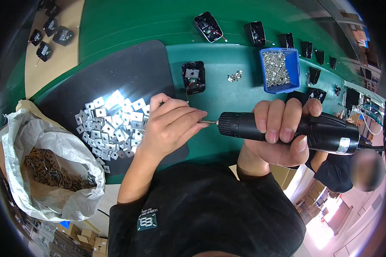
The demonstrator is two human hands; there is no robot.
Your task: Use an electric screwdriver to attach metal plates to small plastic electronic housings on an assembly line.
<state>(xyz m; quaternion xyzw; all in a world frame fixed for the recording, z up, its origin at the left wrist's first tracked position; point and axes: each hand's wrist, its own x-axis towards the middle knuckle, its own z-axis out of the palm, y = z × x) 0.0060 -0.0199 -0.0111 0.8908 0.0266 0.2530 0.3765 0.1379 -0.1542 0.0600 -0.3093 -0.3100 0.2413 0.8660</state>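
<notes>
My right hand [283,132] is wrapped round a black electric screwdriver [326,130], held level with its bit pointing left. The thumb and fingers of my left hand [171,124] pinch together at the tip of the metal bit [209,122]. Whatever sits between those fingertips is too small and covered to make out. Just beyond my left hand lies an open black housing [193,77] with a metal plate, a small green board and a red wire in it. A small heap of screws [235,76] lies to the right of this housing.
A blue bin [299,70] full of screws stands at the right. Square metal plates [111,128] with holes are heaped on the dark mat [103,77]. A white sack [13,158] of small brown parts is at left. Black housings [208,26] line the far side. Another person [336,173] is at right.
</notes>
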